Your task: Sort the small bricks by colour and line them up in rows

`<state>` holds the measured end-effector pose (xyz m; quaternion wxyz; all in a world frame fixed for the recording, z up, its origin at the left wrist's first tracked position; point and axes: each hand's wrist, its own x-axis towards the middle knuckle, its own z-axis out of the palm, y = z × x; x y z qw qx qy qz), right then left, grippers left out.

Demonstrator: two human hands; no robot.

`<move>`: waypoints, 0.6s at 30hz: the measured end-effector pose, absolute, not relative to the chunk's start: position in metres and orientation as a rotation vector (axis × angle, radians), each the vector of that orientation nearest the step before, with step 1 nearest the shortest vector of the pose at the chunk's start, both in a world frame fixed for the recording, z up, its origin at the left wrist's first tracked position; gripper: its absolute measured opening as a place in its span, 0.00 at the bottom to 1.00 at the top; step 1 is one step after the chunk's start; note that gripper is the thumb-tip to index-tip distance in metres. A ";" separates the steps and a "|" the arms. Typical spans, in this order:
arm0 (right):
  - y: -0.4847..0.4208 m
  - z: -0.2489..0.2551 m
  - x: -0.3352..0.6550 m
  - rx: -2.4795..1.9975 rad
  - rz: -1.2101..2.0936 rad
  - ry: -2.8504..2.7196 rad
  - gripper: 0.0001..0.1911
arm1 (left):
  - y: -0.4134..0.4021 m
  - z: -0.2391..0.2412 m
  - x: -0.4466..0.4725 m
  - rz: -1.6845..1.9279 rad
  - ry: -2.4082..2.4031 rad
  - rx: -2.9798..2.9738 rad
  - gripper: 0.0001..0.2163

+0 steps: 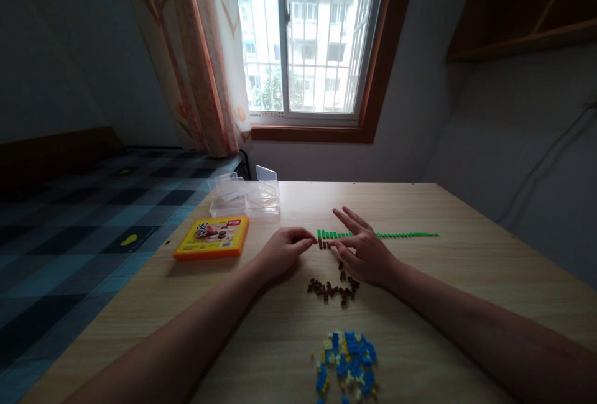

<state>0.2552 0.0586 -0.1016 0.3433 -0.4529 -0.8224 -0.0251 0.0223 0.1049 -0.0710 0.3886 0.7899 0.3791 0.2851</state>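
Observation:
My left hand rests on the table with its fingers pressed together, the tips at the left end of a short row of small brown toy bricks. Whether anything sits between those tips is hidden. At the row's right end, my right hand has thumb and forefinger pinched on a brown brick, while its other fingers stretch away. Just behind runs a long line of green toy bricks, partly covered by my right hand. Loose brown bricks lie scattered nearer to me.
A pile of blue, yellow and cream bricks lies at the table's front. An orange-yellow box and clear plastic cases stand at left on the wooden table. A checked bed adjoins the table's left side.

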 end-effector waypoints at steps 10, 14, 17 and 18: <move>0.057 -0.097 0.257 -1.077 -0.142 -2.101 0.14 | 0.104 -0.070 0.022 0.724 0.964 1.991 0.10; 0.052 -0.092 0.261 -0.981 0.041 -2.209 0.17 | 0.103 -0.068 0.022 0.703 0.971 1.978 0.10; 0.048 -0.090 0.263 -0.942 0.134 -2.233 0.17 | 0.102 -0.068 0.021 0.698 0.988 1.972 0.11; 0.048 -0.089 0.264 -0.928 0.147 -2.240 0.17 | 0.102 -0.068 0.021 0.696 0.991 1.972 0.11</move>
